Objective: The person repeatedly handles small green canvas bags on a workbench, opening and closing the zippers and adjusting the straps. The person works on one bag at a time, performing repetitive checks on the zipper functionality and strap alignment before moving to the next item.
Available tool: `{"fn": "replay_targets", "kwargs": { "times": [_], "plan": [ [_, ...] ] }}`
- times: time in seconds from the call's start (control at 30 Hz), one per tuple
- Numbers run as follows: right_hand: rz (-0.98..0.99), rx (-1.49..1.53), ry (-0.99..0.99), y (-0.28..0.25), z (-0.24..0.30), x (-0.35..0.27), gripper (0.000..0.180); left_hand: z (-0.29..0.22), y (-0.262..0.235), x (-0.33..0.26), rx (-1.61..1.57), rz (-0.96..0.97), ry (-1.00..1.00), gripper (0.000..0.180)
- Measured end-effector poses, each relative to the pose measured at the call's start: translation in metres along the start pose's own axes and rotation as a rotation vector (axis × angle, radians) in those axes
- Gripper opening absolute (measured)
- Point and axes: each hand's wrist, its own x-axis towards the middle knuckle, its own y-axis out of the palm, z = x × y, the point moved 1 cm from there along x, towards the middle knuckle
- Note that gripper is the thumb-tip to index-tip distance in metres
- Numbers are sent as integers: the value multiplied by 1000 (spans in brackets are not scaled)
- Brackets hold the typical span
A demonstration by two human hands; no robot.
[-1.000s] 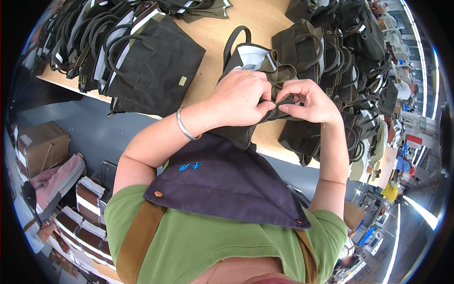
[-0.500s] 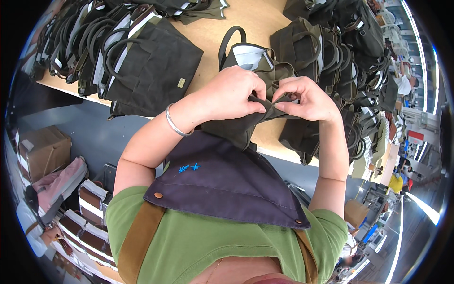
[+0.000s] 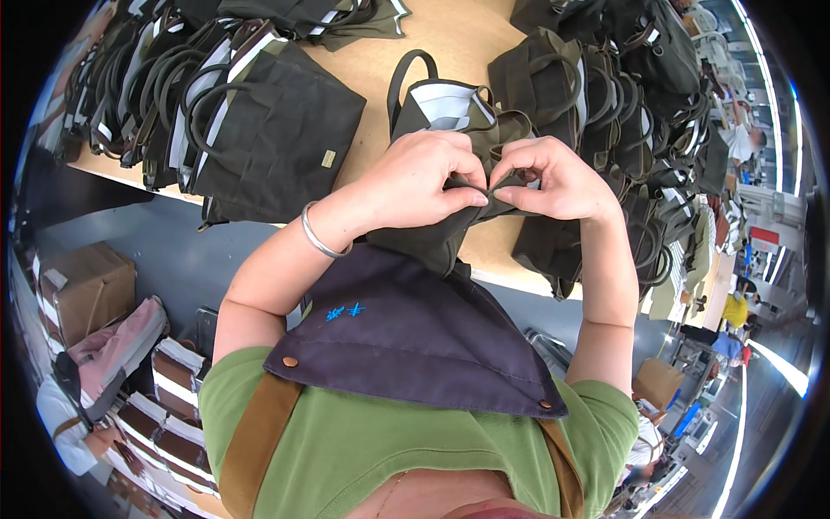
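Observation:
A dark olive handbag (image 3: 424, 240) with a pale lining lies at the table's near edge, in front of my apron. Its loop handle stands up at the far side. My left hand (image 3: 432, 177), with a silver bangle at the wrist, pinches the bag's fabric edge between thumb and fingers. Close beside it, my right hand (image 3: 551, 180) pinches the same edge, so that the fingertips of both hands almost meet. Folded fabric hides what lies between the fingertips.
Many dark bags crowd the table (image 3: 432, 26) on both sides; a handbag with a small tag (image 3: 285, 121) is nearest on the left. Below the left edge stand a cardboard box (image 3: 86, 290) and stacked brown-and-white pieces (image 3: 177, 381). A person's arm (image 3: 99, 441) shows at lower left.
My fingertips have drawn slightly closer together on the bag's edge. The view has shifted a little; the bag stays in both hands.

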Motion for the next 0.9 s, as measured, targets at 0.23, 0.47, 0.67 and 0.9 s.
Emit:
{"fn": "replay_targets", "kwargs": {
  "times": [0.23, 0.47, 0.67, 0.9],
  "plan": [
    [-121, 273, 26, 7, -9, 8, 17, -10, 10, -3, 236, -262, 50, 24],
    [-33, 458, 84, -14, -17, -1, 11, -9, 26, -2, 143, -343, -34, 28],
    [-167, 418, 44, -6, -14, -1, 5, -4, 30, -3, 53, -396, -83, 25],
    [-305, 213, 65, 1, -9, -1, 4, -1, 29, -3, 8, -396, -46, 15]
  ]
}}
